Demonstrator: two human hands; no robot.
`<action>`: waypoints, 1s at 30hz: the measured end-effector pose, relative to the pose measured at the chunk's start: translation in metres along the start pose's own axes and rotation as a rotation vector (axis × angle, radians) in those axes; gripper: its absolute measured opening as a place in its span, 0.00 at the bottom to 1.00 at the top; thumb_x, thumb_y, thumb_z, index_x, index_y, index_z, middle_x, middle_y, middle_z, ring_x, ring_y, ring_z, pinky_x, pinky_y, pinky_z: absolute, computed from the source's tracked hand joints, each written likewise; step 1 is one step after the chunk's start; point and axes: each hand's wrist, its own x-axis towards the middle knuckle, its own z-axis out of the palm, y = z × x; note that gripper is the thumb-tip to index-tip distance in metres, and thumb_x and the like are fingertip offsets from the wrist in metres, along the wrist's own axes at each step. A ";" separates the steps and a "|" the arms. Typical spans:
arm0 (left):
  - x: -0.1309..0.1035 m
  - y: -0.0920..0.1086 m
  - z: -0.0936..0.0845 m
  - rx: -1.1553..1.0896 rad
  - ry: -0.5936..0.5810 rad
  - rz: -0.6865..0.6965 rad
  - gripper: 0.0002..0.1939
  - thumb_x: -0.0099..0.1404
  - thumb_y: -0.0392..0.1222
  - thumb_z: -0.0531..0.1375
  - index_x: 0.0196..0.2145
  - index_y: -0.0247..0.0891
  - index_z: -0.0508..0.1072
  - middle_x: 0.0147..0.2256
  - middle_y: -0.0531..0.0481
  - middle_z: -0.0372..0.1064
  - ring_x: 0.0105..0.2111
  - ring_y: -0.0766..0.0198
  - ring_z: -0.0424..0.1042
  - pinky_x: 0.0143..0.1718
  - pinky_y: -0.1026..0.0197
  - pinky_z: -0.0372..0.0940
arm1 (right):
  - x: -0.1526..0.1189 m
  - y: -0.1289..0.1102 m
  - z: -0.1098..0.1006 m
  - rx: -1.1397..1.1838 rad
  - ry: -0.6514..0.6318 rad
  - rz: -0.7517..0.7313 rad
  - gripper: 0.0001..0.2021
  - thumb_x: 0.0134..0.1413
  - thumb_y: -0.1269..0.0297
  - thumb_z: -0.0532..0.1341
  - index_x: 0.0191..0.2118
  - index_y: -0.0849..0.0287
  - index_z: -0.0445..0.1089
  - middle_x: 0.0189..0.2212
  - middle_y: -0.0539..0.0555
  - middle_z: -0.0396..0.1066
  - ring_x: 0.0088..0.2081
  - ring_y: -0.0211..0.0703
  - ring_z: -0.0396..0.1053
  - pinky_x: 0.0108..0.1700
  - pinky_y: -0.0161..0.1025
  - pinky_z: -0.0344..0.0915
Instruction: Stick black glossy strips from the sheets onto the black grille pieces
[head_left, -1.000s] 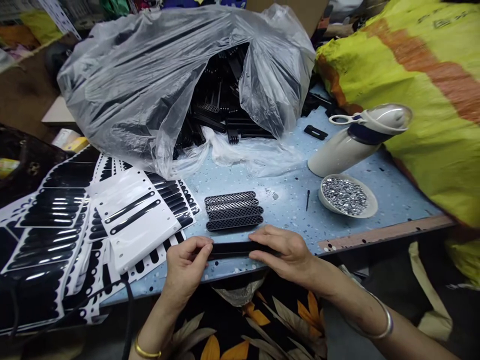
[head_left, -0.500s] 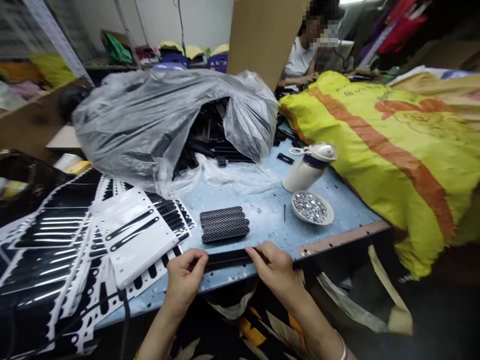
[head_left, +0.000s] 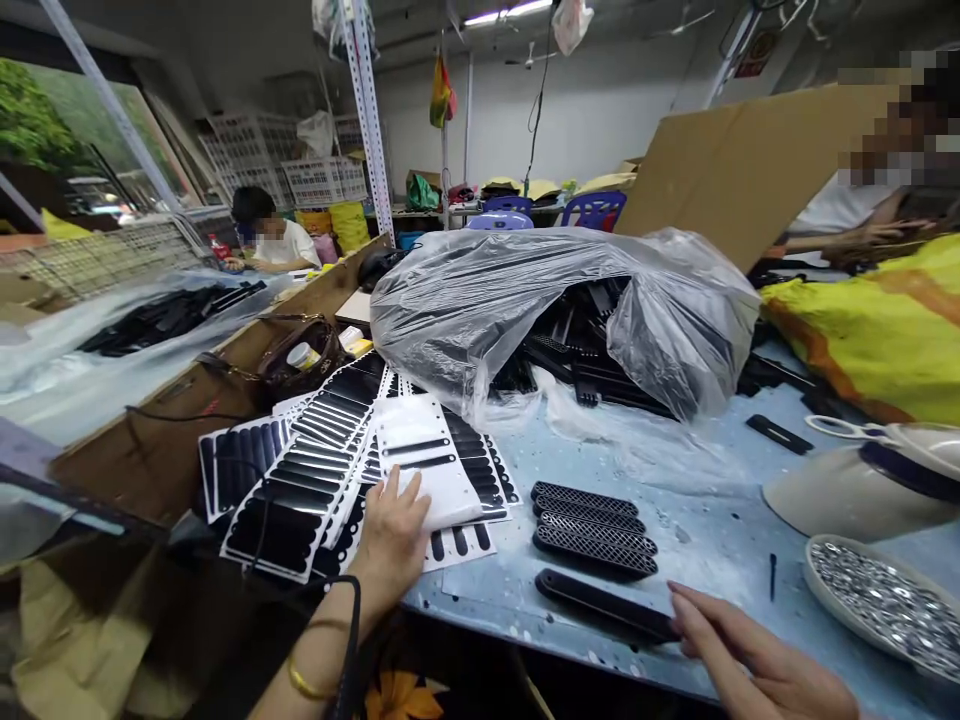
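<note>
The black strip (head_left: 600, 605) lies near the front edge of the table (head_left: 705, 530), just in front of the four lattice strips (head_left: 592, 530). I judge that it could turn or slide over this edge, if my right hand (head_left: 757, 655) pushes its end without care. The white sheet (head_left: 454, 490), on the loose pile at the table's left, could also slip, if I press it sideways.

About my grip: my left fingers are spread loosely upon the sheet, not closed around it. My right fingertips are at the strip's right end; whether they pinch it, I cannot tell.
</note>
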 end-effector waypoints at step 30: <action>-0.029 0.035 -0.035 -1.441 0.203 -1.007 0.08 0.49 0.41 0.67 0.26 0.33 0.79 0.21 0.50 0.74 0.21 0.66 0.70 0.26 0.66 0.63 | 0.023 -0.164 0.156 0.360 -0.309 -0.598 0.11 0.63 0.61 0.59 0.33 0.60 0.75 0.20 0.50 0.69 0.21 0.38 0.66 0.24 0.34 0.63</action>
